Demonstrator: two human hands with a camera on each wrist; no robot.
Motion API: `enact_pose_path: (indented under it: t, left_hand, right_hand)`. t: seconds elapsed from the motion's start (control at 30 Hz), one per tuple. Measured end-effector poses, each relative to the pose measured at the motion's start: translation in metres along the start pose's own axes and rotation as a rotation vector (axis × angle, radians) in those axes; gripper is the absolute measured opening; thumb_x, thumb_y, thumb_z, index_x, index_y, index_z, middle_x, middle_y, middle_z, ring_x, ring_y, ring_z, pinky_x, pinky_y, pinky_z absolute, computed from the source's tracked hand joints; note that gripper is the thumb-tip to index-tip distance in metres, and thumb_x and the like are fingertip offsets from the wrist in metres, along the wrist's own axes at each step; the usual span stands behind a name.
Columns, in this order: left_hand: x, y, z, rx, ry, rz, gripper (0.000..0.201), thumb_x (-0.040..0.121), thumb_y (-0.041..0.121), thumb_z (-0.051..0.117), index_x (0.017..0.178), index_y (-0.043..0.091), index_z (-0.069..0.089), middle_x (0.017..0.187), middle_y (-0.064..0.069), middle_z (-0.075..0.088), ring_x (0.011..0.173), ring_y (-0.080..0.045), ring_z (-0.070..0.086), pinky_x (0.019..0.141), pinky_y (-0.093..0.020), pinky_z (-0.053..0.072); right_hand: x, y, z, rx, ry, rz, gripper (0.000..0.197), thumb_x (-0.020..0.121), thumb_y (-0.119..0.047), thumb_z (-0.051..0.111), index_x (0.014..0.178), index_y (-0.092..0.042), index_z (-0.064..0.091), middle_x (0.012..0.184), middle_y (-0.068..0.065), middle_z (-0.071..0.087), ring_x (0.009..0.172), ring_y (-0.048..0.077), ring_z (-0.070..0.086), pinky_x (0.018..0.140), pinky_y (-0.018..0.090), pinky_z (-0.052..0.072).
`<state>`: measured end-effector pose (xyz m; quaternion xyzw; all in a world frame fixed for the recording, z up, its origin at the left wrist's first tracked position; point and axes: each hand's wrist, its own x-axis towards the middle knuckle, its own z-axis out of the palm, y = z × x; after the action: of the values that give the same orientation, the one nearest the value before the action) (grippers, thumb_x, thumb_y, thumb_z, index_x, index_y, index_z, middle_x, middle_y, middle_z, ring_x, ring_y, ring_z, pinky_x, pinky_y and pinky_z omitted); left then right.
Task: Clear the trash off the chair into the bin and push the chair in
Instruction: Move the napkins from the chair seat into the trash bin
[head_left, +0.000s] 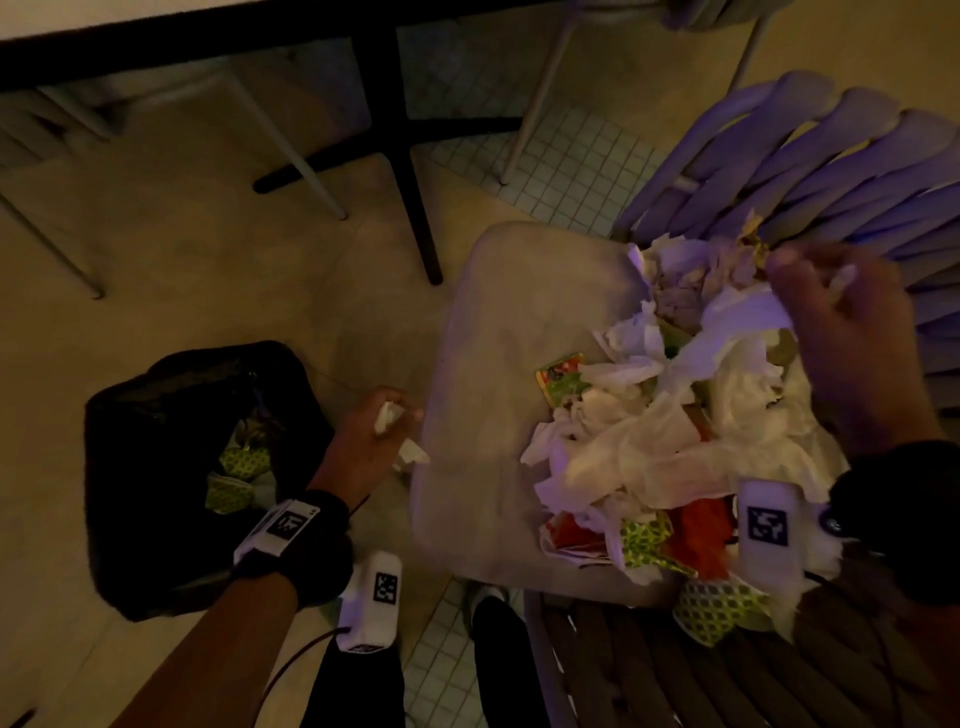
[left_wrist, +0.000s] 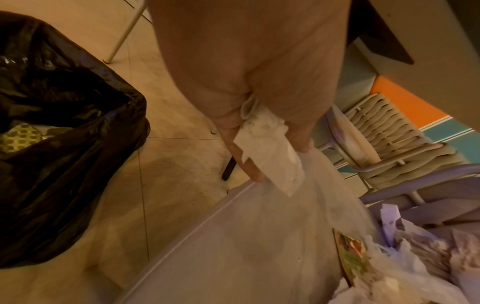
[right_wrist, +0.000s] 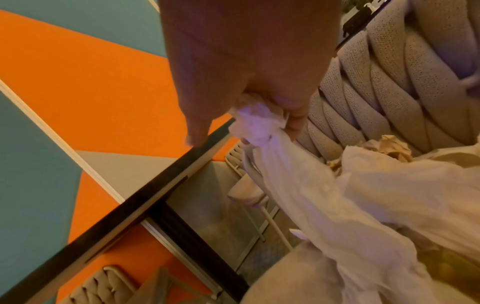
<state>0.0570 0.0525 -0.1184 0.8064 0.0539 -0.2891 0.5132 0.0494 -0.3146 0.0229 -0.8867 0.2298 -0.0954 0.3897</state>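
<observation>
We stood over the chair (head_left: 498, 364), its pale seat cushion lying between our two hands. Our left hand (head_left: 363, 441) hung just off the cushion's left edge, fingers curled round a crumpled white napkin (head_left: 387, 415); the left wrist view showed that napkin (left_wrist: 270, 152) pinched between thumb and fingers, its loose end drooping toward the cushion's rim. To the left of that hand stood the bin (head_left: 171, 467), lined with a black bag, with some green-patterned wrappers (head_left: 236, 467) already inside it.

Our right hand (head_left: 841, 332) was over the far right side of the seat, close to the chair's woven backrest (head_left: 831, 171). Its fingers were bunched on a long twisted white tissue (right_wrist: 298, 185), the gathered end gripped tight at the fingertips (right_wrist: 296, 123) and the rest trailing down into the heap. That trash pile (head_left: 665, 441) covered the right half of the cushion beneath and beside the right hand: mostly white tissues, with red scraps, green-patterned paper and a small colourful packet (head_left: 561, 374) at its left fringe.

Beyond both hands, a dark-legged table (head_left: 395, 130) and other chairs stood on the tan floor (head_left: 208, 234).
</observation>
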Motion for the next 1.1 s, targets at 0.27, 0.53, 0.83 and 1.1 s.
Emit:
enact_pose_path:
  t: [0.27, 0.53, 0.83, 1.1]
  left_hand:
    - [0.003, -0.007, 0.003, -0.007, -0.035, -0.044, 0.013, 0.090, 0.023, 0.062, 0.099, 0.014, 0.059, 0.102, -0.014, 0.063, 0.083, -0.024, 0.061, 0.059, -0.017, 0.048]
    - [0.006, -0.001, 0.019, 0.012, -0.081, -0.047, 0.012, 0.093, 0.022, 0.057, 0.102, 0.014, 0.058, 0.109, -0.018, 0.059, 0.087, -0.031, 0.064, 0.061, -0.032, 0.054]
    - [0.014, 0.006, 0.021, 0.014, -0.072, 0.027, 0.020, 0.087, 0.018, 0.064, 0.090, 0.035, 0.055, 0.112, -0.013, 0.060, 0.096, -0.027, 0.061, 0.078, -0.044, 0.054]
    - [0.021, 0.029, 0.037, 0.010, -0.063, 0.072, 0.025, 0.085, 0.012, 0.065, 0.104, 0.023, 0.052, 0.117, -0.014, 0.052, 0.097, -0.024, 0.057, 0.083, -0.034, 0.049]
  right_hand:
    - [0.002, 0.002, -0.020, -0.294, -0.194, 0.041, 0.010, 0.079, -0.016, 0.071, 0.083, -0.012, 0.063, 0.080, 0.010, 0.064, 0.063, 0.004, 0.056, 0.057, 0.009, 0.039]
    - [-0.023, -0.013, 0.001, 0.209, -0.200, 0.209, 0.016, 0.096, -0.021, 0.049, 0.108, -0.022, 0.060, 0.106, 0.018, 0.063, 0.085, 0.024, 0.065, 0.069, 0.036, 0.060]
    - [-0.038, -0.024, 0.047, 0.231, -0.328, 0.313, 0.028, 0.079, -0.008, 0.068, 0.098, 0.007, 0.056, 0.102, 0.031, 0.061, 0.091, 0.038, 0.067, 0.072, 0.048, 0.058]
    - [-0.059, -0.026, 0.115, 0.276, -0.530, 0.346, 0.009, 0.078, -0.020, 0.072, 0.079, -0.021, 0.063, 0.076, 0.005, 0.064, 0.065, 0.021, 0.061, 0.062, 0.036, 0.055]
